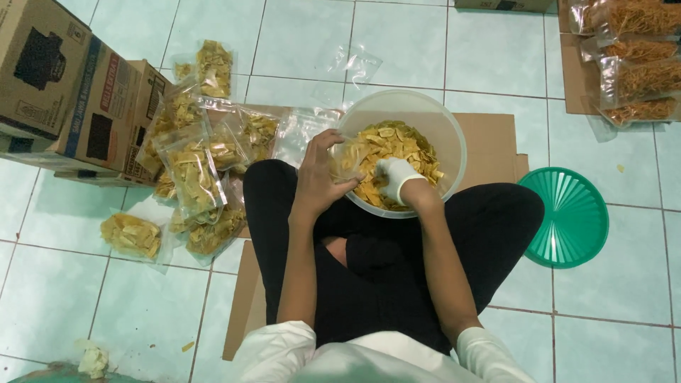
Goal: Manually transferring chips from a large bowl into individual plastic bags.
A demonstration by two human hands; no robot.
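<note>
The left hand [320, 177] has its fingers curled around a small clear bag [347, 157], holding it at the rim of a big plastic bowl [454, 135]. The right hand [397, 177], in a white glove, is half closed, fingers down among yellow chips [397, 142] in the bowl. The bowl sits between the person's crossed legs. Filled chip bags [198, 177] lie to the left, a green lid [571, 216] to the right.

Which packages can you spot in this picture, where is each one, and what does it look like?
Cardboard boxes: far left, brown with dark printed panels.
Filled clear bags: left of the knees, yellow chips.
Noodle-snack bags: top right, clear, orange strands.
Empty clear bags: beyond the bowl.
</note>
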